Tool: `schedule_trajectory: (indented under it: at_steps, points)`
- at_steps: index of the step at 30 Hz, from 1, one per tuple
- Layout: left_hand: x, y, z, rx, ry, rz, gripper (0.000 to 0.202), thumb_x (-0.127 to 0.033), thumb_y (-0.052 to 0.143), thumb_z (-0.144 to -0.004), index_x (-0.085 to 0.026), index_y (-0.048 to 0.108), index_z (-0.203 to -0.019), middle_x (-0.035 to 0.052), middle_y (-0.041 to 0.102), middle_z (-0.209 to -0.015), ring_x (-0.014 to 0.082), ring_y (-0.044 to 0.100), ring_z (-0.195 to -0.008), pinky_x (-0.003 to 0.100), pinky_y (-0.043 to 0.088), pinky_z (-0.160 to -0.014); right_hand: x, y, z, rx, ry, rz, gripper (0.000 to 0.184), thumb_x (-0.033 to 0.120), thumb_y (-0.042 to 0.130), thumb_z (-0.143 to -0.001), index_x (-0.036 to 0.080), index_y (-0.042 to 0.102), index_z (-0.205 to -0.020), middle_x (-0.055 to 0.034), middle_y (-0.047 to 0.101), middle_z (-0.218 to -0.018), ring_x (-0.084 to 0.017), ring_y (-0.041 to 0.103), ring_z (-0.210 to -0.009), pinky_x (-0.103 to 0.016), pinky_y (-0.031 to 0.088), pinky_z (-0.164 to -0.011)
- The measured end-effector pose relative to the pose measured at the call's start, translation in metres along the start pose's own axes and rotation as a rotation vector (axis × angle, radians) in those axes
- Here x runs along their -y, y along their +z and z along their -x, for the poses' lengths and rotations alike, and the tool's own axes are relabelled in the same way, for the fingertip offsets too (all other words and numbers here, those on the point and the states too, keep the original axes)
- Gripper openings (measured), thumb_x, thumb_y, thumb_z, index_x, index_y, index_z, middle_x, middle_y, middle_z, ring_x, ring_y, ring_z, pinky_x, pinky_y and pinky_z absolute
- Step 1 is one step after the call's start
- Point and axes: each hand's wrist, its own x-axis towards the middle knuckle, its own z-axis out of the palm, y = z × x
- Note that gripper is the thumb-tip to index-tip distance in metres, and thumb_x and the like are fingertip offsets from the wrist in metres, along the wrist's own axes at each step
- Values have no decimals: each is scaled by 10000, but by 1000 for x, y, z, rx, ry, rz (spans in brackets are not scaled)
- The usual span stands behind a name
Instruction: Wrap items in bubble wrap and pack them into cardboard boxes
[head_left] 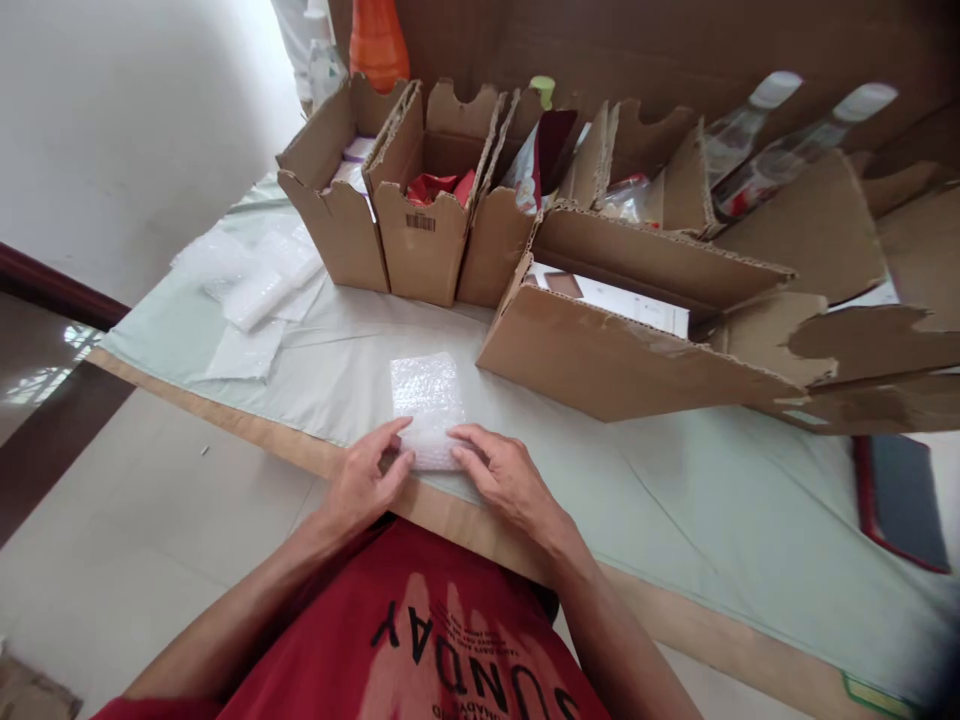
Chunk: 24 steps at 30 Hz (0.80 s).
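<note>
A sheet of clear bubble wrap (426,392) lies on the pale green table cover near the front edge. Its near end is rolled up around something I cannot make out. My left hand (367,480) grips the left side of that roll with fingers curled over it. My right hand (504,478) presses on the right side, fingers bent onto the wrap. Both wrists rest at the wooden table edge (300,450).
A pile of bubble wrap pieces (251,290) lies at the left. Several open cardboard boxes (420,230) with packets stand behind, and a long low box (615,360) sits right of centre. Bottles (787,150) lean at the back right. A dark phone (900,500) lies far right.
</note>
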Motion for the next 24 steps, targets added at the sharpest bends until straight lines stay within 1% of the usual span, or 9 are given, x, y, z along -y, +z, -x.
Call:
schedule_trajectory:
  at_steps: [2, 5, 7, 10, 12, 16, 19, 21, 24]
  points:
    - [4, 4, -6, -44, -69, 21, 375, -288, 542, -946, -178, 637, -1292, 25, 691, -847, 152, 636, -699, 258, 520, -600, -2, 3, 3, -207, -30, 72, 279, 306, 548, -1008, 236, 694, -1235, -75, 758, -1171, -243, 712, -1044, -387, 547, -914]
    - [10, 6, -12, -138, -4, -64, 290, -268, 564, -915, -185, 696, -1160, 42, 688, -844, 186, 640, -788, 285, 531, -650, -3, 6, 17, -431, -194, 228, 234, 226, 592, -992, 218, 681, -1208, -104, 749, -1147, -249, 691, -1053, -408, 515, -921]
    - [12, 7, -12, -156, 44, -129, 245, -252, 568, -919, -186, 705, -1112, 45, 696, -823, 207, 633, -808, 330, 542, -731, -2, 10, 24, -391, -295, 289, 246, 162, 592, -976, 227, 678, -1197, -95, 746, -1163, -245, 677, -1084, -412, 494, -929]
    - [13, 8, -11, -161, 71, -221, 257, -231, 544, -944, -166, 685, -1148, 62, 700, -843, 232, 621, -825, 396, 536, -825, -2, 19, 21, -168, -374, 362, 298, 149, 563, -981, 237, 679, -1241, -86, 710, -1309, -272, 588, -1287, -454, 436, -1024]
    - [11, 6, -7, -176, 65, -268, 290, -235, 537, -959, -161, 656, -1212, 92, 702, -949, 252, 629, -903, 419, 534, -862, -3, 25, 13, -67, -373, 403, 310, 145, 531, -997, 231, 684, -1253, -77, 692, -1357, -279, 541, -1350, -462, 408, -1053]
    - [7, -3, 5, -160, 208, -189, 350, -288, 601, -959, -179, 601, -1292, 143, 665, -1231, 287, 611, -1147, 452, 501, -1002, -1, 22, 2, -15, -317, 330, 307, 155, 473, -1033, 221, 706, -1222, -72, 752, -1225, -245, 647, -1157, -431, 431, -1006]
    - [7, -7, 9, -104, 268, -91, 303, -223, 572, -979, -188, 598, -1279, 102, 709, -1126, 249, 632, -1083, 406, 508, -963, 5, 13, 3, 70, -221, 169, 309, 214, 462, -1055, 235, 692, -1260, -48, 779, -1138, -212, 690, -1006, -393, 476, -944]
    - [8, -4, 4, -105, 246, -99, 270, -209, 548, -991, -182, 614, -1251, 73, 726, -992, 224, 640, -941, 370, 517, -867, 7, 10, 5, 57, -138, 143, 302, 256, 471, -1055, 236, 687, -1265, -48, 773, -1159, -217, 694, -1022, -389, 491, -932]
    - [12, 4, -17, -129, 223, -201, 264, -248, 552, -993, -156, 638, -1225, 71, 729, -915, 227, 628, -846, 372, 511, -807, 6, 12, 7, -164, -106, 273, 293, 292, 489, -1048, 190, 689, -1235, -102, 749, -1175, -249, 675, -1042, -405, 489, -908]
